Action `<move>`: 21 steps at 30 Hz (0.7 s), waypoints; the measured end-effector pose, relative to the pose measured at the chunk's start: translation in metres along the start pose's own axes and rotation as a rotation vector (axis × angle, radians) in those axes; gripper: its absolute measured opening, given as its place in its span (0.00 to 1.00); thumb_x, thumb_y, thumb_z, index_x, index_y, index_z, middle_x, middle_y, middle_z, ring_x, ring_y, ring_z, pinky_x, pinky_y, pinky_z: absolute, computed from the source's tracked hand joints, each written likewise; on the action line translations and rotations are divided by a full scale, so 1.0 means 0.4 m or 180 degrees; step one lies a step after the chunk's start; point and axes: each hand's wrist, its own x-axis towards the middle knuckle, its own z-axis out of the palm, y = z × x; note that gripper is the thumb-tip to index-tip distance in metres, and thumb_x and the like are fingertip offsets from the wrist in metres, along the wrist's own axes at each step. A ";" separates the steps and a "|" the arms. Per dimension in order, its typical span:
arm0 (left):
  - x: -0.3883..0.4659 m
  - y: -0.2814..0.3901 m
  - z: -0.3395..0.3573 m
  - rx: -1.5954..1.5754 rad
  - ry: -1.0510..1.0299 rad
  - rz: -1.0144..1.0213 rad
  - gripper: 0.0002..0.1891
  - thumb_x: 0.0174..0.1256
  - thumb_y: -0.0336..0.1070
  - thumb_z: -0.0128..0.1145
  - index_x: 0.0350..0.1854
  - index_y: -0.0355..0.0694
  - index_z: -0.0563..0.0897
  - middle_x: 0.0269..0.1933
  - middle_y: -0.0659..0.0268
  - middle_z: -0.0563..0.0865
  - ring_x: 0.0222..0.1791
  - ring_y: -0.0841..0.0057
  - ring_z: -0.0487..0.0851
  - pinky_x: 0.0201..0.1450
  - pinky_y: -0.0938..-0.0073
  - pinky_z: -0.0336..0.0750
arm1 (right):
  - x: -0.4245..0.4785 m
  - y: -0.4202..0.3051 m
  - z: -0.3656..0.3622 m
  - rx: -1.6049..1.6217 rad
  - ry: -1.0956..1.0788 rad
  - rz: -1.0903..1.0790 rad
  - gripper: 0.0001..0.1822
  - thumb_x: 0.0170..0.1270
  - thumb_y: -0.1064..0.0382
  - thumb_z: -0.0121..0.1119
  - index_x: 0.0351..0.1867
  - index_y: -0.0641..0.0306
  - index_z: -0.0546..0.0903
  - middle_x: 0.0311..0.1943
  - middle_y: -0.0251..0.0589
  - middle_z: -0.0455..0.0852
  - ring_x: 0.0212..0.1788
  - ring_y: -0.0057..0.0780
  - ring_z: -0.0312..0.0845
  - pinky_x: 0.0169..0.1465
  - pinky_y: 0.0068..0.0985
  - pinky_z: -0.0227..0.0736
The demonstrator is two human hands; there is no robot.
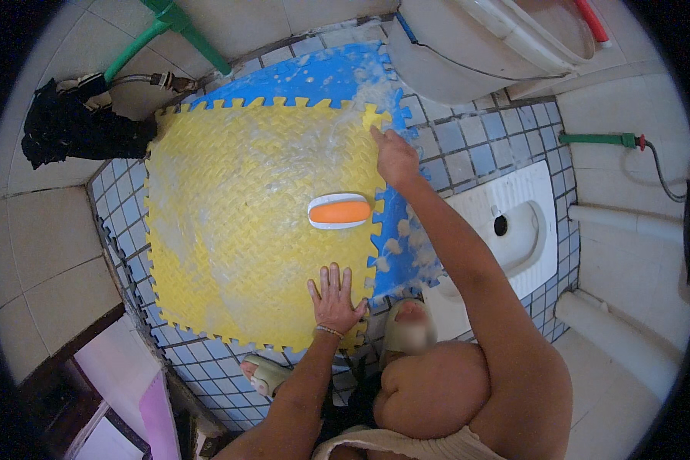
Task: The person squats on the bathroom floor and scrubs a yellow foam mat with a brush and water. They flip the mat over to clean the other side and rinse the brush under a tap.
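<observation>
A yellow interlocking foam mat (pixel 236 230) with a textured face and toothed edges lies before me, wet and streaked with whitish suds. My left hand (pixel 334 302) presses flat on its near right part, fingers spread, a beaded bracelet at the wrist. At the far right corner, my right hand (pixel 398 158) has its fingers curled at the mat's edge and grips it. On the mat between my hands rests a scrub brush (pixel 339 211) with an orange grip and white body, touched by neither hand. A blue foam mat (pixel 305 72) shows from underneath, foam on its surface.
Right of the mats, a white squat toilet (pixel 517 230) is set into the tiled floor (pixel 466 144). A large white tub (pixel 454 52) stands at the far right. Dark cloth (pixel 86 126) hangs by a green pipe (pixel 198 43) at the far left. My slippered feet are close to the mat's near edge.
</observation>
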 end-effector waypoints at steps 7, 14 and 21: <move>0.004 0.004 -0.005 0.0062 -0.0041 0.0009 0.42 0.47 0.55 0.60 0.65 0.40 0.63 0.69 0.49 0.57 0.70 0.52 0.52 0.66 0.38 0.41 | -0.008 0.029 -0.064 0.5565 -0.1466 0.1992 0.18 0.60 0.61 0.57 0.50 0.66 0.75 0.40 0.43 0.80 0.44 0.37 0.78 0.43 0.31 0.76; 0.010 0.018 -0.005 0.0012 0.0041 0.0078 0.42 0.48 0.56 0.59 0.66 0.40 0.62 0.70 0.50 0.55 0.71 0.53 0.49 0.67 0.41 0.38 | -0.056 0.085 -0.094 0.5046 -0.1400 0.1834 0.11 0.61 0.61 0.56 0.41 0.64 0.77 0.29 0.35 0.77 0.32 0.27 0.73 0.31 0.24 0.69; 0.006 0.009 -0.008 0.0046 -0.0056 0.0017 0.43 0.48 0.56 0.59 0.66 0.40 0.61 0.70 0.50 0.54 0.71 0.54 0.48 0.68 0.41 0.36 | -0.209 0.240 -0.204 0.3163 -0.1045 0.2128 0.06 0.65 0.62 0.48 0.34 0.55 0.77 0.19 0.26 0.68 0.17 0.16 0.57 0.18 0.18 0.50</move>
